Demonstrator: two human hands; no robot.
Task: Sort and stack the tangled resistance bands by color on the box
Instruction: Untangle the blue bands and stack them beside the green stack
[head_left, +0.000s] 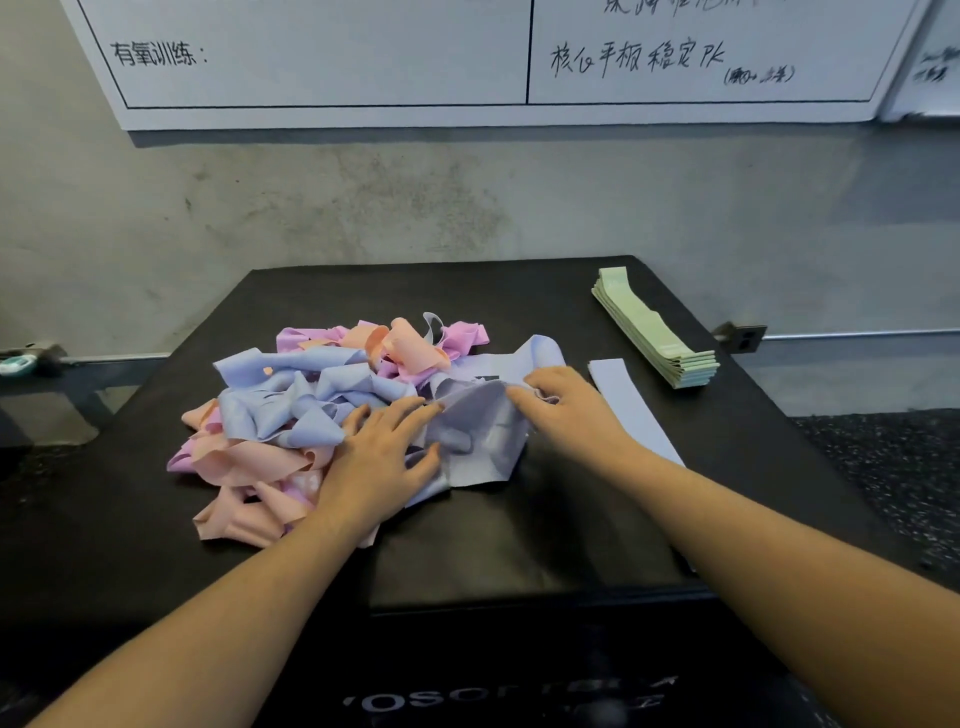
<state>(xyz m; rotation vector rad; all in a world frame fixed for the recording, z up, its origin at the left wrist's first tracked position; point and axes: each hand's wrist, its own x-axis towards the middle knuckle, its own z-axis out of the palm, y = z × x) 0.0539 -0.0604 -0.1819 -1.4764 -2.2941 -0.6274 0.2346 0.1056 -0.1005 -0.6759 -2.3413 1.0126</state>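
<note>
A big messy pile of soft stretchy bands (332, 410), blue, pink and peach, sits in the middle of the picture on the flat top of the black box (519, 525). Both hands are on one crumpled pale blue band (478, 431) at the right edge of the pile. The left hand (382, 452) lies on it with fingers spread and the thumb tucked at its lower side. The right hand (563, 402) pinches its upper right corner.

Just to the right of the right hand lies one flat blue band (631, 410), its long side running from the middle right down toward the lower right. Farther up and right is a tidy stack of light green bands (657, 330), lying the same way.

I think the crumpled band should go onto the flat blue one. The right hand is nearer. That spot is close to the box's right edge, so there is little room to spare. The bottom middle of the box top is bare.
</note>
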